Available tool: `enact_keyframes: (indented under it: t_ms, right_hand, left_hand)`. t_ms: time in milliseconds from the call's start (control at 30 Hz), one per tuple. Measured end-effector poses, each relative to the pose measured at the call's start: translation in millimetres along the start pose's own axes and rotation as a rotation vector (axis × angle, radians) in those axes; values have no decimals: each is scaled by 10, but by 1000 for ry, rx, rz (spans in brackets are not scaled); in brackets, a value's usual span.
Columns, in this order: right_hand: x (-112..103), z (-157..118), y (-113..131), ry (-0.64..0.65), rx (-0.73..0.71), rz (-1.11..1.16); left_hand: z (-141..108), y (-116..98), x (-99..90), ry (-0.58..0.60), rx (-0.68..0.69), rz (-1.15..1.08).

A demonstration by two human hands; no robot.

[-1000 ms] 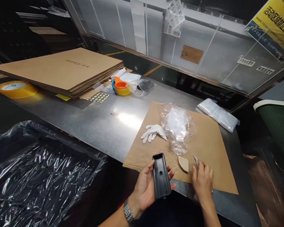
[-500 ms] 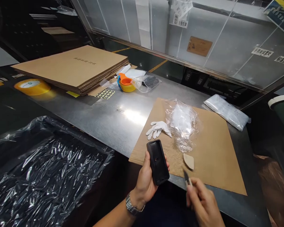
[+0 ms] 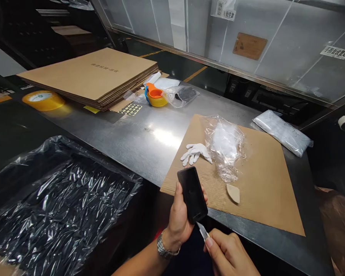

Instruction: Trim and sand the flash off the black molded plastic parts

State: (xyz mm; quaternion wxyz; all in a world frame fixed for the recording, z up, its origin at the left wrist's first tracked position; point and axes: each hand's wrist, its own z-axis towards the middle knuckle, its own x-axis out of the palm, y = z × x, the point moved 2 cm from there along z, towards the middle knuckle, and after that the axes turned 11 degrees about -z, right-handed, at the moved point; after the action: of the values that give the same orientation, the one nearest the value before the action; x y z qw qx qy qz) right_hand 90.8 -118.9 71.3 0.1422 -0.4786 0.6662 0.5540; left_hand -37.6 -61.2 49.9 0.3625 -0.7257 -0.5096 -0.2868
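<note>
My left hand (image 3: 179,216) is closed round a black rectangular case (image 3: 192,193), held tilted above the table's front edge. Between the thumb and fingers of my right hand (image 3: 225,249) is a craft knife (image 3: 202,230). Its blade tip is at the lower end of the case; whether it touches cannot be made out. Beyond the case a white glove (image 3: 196,153) lies on a cardboard sheet (image 3: 264,180). Beside it are a crumpled clear plastic bag (image 3: 225,143) and a small beige wedge-shaped piece (image 3: 233,193).
Stacked cardboard (image 3: 89,76) stands at the back left, near a roll of yellow tape (image 3: 43,100). An orange and yellow tape dispenser (image 3: 155,96) sits mid-table. At right lies a clear-wrapped packet (image 3: 281,132). A bin of black plastic-wrapped items (image 3: 71,207) is at lower left.
My right hand has moved left, bringing the knife to the lower end of the case. The case has turned slightly in my left hand, and the whole view has shifted a little.
</note>
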Motion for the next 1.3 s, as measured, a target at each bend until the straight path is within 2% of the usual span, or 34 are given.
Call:
enact_keyframes:
  t_ms: [233, 333, 467, 633, 800, 1000, 1067, 1100, 1233, 1300]
  right_hand:
    - [15, 33, -35, 104, -2, -25]
    - [22, 37, -52, 55, 41, -8]
    - [29, 58, -43, 114, 5, 20]
    - [25, 85, -19, 61, 17, 108]
    - [47, 107, -3, 208, 95, 197]
    - [30, 116, 32, 261, 88, 283]
    - [25, 101, 20, 173, 21, 160]
    - [19, 92, 16, 78, -45, 54]
    - [9, 36, 46, -451, -404, -414]
    - [29, 21, 78, -635, -521, -611]
  left_hand:
    - [-3, 1, 8, 16, 27, 27]
    - [1, 6, -6, 9, 45, 53]
    - [-4, 7, 2, 34, 95, 76]
    - [-16, 17, 19, 89, 220, 132]
    - [-20, 40, 10, 65, 306, 139]
    - [-3, 39, 11, 77, 304, 78]
    - [12, 30, 12, 73, 309, 25]
    - [19, 25, 12, 66, 313, -1]
    - [18, 4, 16, 45, 361, -67]
    - [4, -3, 27, 54, 387, -89]
